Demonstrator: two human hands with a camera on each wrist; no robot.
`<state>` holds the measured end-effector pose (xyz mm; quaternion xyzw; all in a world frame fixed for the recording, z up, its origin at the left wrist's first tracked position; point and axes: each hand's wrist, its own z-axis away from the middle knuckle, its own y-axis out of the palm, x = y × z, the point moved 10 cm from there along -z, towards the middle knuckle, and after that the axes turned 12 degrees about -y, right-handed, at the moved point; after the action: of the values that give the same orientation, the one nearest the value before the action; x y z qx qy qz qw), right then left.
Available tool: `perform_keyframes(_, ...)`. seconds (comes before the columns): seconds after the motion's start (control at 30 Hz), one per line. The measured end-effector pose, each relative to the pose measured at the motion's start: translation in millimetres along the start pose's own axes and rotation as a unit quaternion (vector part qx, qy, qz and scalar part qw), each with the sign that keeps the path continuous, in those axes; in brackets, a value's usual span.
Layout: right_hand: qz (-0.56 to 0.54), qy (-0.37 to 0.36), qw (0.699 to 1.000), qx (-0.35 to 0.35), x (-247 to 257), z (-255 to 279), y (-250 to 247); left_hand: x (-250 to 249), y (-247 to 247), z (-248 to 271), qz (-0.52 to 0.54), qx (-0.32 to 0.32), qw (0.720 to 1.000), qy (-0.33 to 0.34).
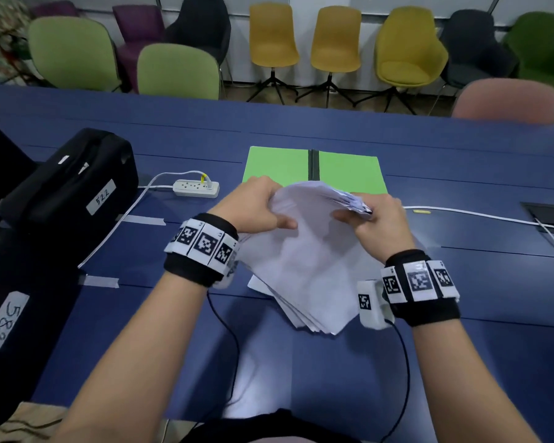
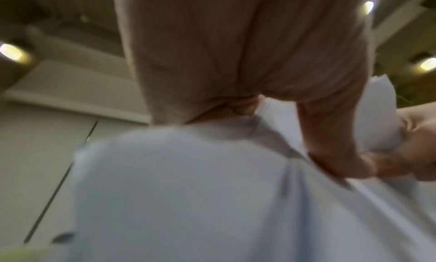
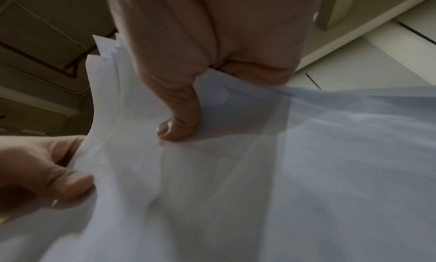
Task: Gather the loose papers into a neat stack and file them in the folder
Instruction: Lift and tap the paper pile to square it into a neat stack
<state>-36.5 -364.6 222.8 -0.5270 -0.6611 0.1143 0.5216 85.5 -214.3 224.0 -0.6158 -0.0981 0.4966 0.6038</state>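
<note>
A bundle of white papers (image 1: 304,260) stands tilted on the blue table (image 1: 461,282), its lower corner fanned out unevenly toward me. My left hand (image 1: 256,203) grips the upper left edge of the bundle, thumb on the near face. My right hand (image 1: 375,219) pinches the upper right corner, thumb pressed on the sheets. The green folder (image 1: 279,164) lies open flat just beyond the hands. In the left wrist view the papers (image 2: 188,191) fill the lower frame under my left hand (image 2: 259,105). In the right wrist view my right hand (image 3: 184,105) presses the papers (image 3: 259,172).
A white power strip (image 1: 195,188) with cable lies left of the folder. Black cases (image 1: 68,187) with numbered labels stand at the left. A white cable (image 1: 467,214) runs at the right toward a table hatch (image 1: 547,215). Chairs (image 1: 333,39) line the far side.
</note>
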Motion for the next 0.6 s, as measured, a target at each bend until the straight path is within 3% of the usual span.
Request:
perform_keyframes(0.07, 0.008, 0.006, 1.000, -0.001, 0.0, 2.1, -0.3, 3.5, 9.3, 0.9, 0.023, -0.002, 1.000, -0.013)
perform_keyframes(0.23, -0.048, 0.095, 0.994, -0.006, -37.2, 22.6, -4.0, -13.8, 4.6, 8.5, -0.052, -0.082, 0.995, 0.020)
perform_keyframes(0.4, 0.005, 0.184, 0.983, 0.026, -87.0, 58.3, -30.7, 16.8, -34.1, 3.6, 0.035, -0.121, 0.991, -0.035)
perform_keyframes(0.5, -0.104, 0.216, 0.970, -0.031, -113.8, 75.2, -31.3, 46.8, -48.9, -4.1, 0.175, -0.121, 0.975, -0.062)
perform_keyframes(0.6, -0.283, 0.254, 0.922, -0.070, -128.3, 90.0, -5.4, 64.3, -46.6, -8.2, 0.279, -0.107, 0.952, -0.067)
